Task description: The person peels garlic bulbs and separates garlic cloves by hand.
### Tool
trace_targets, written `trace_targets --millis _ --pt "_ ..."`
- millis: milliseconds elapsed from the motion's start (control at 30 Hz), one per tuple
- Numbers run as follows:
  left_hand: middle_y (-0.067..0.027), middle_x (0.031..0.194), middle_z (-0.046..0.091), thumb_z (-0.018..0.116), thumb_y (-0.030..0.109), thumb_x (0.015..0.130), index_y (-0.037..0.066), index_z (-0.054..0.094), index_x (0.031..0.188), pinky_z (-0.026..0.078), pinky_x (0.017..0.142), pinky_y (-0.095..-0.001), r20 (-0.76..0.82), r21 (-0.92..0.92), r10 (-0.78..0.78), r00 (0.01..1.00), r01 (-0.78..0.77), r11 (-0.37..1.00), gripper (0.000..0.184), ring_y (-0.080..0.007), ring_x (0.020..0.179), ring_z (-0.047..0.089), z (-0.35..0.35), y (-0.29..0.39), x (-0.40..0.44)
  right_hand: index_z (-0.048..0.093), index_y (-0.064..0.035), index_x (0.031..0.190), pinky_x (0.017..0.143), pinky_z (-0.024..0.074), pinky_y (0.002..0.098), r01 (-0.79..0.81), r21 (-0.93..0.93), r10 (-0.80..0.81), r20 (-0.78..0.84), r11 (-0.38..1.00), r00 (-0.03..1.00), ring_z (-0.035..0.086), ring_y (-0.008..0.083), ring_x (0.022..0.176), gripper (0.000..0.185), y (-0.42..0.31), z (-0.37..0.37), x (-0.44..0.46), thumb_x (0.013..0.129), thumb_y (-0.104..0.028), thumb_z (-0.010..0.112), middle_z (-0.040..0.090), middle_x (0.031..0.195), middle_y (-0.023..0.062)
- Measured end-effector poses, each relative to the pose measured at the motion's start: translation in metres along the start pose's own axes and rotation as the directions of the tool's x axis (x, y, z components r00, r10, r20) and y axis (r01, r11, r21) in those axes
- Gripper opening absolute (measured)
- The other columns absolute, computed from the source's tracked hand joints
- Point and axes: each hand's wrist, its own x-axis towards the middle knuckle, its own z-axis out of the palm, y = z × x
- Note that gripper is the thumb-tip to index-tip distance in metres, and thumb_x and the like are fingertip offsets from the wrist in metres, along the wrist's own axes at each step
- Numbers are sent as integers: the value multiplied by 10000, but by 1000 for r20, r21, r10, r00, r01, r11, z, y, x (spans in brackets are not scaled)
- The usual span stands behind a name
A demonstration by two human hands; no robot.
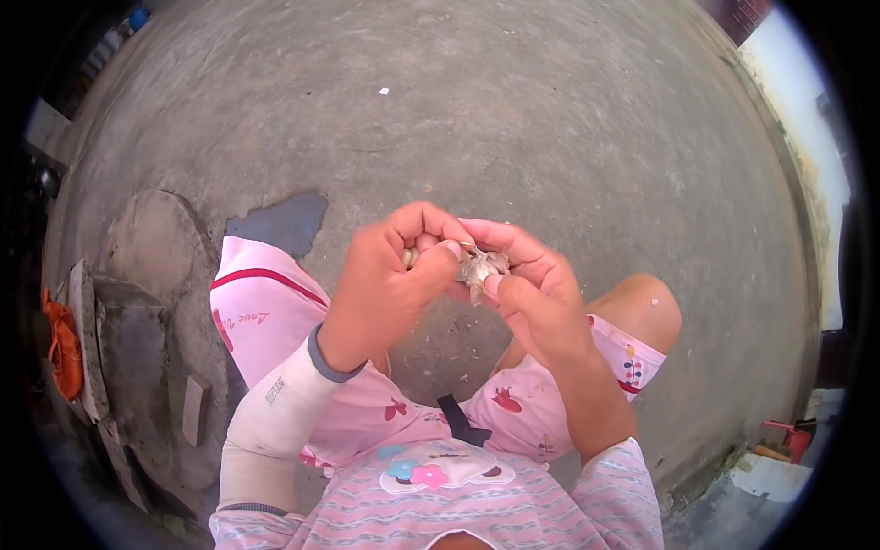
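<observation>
Head view: right hand [545,298] grips ragged, papery garlic bulb [481,269].

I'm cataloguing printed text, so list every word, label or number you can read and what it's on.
"Love": left trouser leg; the word after it is unclear.
Left arm sleeve: dark lettering, too small and blurred to read.
Shirt: tiny dark mark on its white patch, too small to read.

Garlic bulb [480,269]: off-white, tan-streaked. Cloves [409,258]: pale cream. Trousers [353,403]: pink, dark-red bands [266,273], scattered red and blue prints [507,401]. Shirt [367,504]: wavy pink, white, grey stripes (blue and pink flowers [428,475] on chest). Arm sleeve [261,435]: beige, grey cuffs [334,361]. Floor [513,137]: mottled grey, darker patch [286,223].
</observation>
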Motion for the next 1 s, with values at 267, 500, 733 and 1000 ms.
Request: trace_targets --millis 267,500,733,1000 --pt "66 660 441 536 134 907 61 555 951 223 433 -170 243 -327 -200 949 275 904 88 -5 498 306 -6 11 6 555 -7 1112 629 435 205 -7 -161 -6 -81 987 997 528 59 786 224 1 -4 -3 903 -86 563 553 951 25" --pt "73 705 474 578 75 898 48 572 995 224 477 -164 84 48 238 968 -243 969 100 15 550 321 3 -5 0 557 -16 1083 570 428 190 105 -137 -127 -169 985 977 526 49 681 223 8 4 -5 916 -158 599 569 850 9" --pt "49 597 472 647 16 822 28 646 916 278 459 -199 -25 427 310 951 -270 863 95 -20 507 365 10 6 -9 625 -21 1092 557 413 180 223 -541 -369 -178 811 912 537 47 684 204 8 4 -6 901 -82 590 610 913 10" --pt "64 589 485 640 41 844 12 649 909 290 467 -195 -110 297 228 967 -187 936 72 -5 521 374 7 2 -6 644 -41 1128 532 375 171 190 -484 -310 -179 854 934 515 38 686 268 5 5 -7 863 -12 606 628 986 21"
